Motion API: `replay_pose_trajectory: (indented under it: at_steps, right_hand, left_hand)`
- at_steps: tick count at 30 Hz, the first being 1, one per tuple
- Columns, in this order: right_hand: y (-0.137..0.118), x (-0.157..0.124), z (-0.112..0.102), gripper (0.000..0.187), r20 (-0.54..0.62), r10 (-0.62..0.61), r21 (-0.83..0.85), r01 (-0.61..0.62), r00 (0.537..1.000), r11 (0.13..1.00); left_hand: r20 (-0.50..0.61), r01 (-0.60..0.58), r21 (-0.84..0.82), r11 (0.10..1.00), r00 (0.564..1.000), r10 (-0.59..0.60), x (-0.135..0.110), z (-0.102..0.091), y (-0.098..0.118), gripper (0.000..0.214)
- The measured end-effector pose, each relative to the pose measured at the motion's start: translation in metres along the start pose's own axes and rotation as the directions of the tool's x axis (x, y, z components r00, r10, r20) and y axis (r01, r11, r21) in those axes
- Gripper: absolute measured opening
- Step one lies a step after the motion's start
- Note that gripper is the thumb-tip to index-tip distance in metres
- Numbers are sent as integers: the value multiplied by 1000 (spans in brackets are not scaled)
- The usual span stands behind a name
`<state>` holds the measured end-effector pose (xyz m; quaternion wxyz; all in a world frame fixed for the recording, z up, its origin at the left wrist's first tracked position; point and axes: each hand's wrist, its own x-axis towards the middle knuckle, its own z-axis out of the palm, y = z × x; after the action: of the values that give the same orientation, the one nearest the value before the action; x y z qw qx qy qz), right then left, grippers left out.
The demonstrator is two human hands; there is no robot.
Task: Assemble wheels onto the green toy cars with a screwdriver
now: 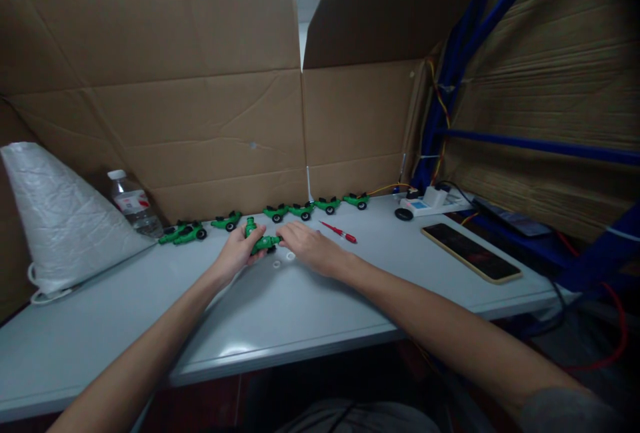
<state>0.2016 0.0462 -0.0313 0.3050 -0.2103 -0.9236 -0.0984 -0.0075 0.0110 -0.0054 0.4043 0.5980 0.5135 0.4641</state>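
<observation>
My left hand (243,251) is closed around a green toy car body (263,242) held just above the grey table (280,313). My right hand (311,246) touches the car's right end with fingers curled together. Another green piece (250,225) stands right behind my left hand. Two small white rings (283,260) lie on the table under my hands. A row of several finished green cars with black wheels (305,210) lines the back of the table. A red screwdriver (340,232) lies just right of my right hand.
Cardboard walls (200,106) enclose the back. A white bag (60,220) and a water bottle (133,203) stand at the left. A phone (471,252), a white device (430,200) with cables, a black wheel (403,214) and blue shelving (540,146) are at the right.
</observation>
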Motion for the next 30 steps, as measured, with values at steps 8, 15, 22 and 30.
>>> replay_pose_trajectory:
  at_steps: [8,15,22,30]
  right_hand:
    - [1,0,3,24,29,-25,-150,29,999,988]
    - [1,-1,6,23,-43,-17,-135,11,999,991]
    - [2,-2,11,23,-81,-4,-70,-2,997,998]
    - [-5,-2,9,12,-127,307,443,-222,943,868]
  left_hand:
    - [73,0,-49,999,997,4,-1,-1,1,49]
    - [173,113,-192,975,982,-80,-2,-5,1,47]
    - [179,167,-299,940,977,-117,-1,-7,1,51]
    - [124,128,-388,913,989,-85,1,-9,1,48]
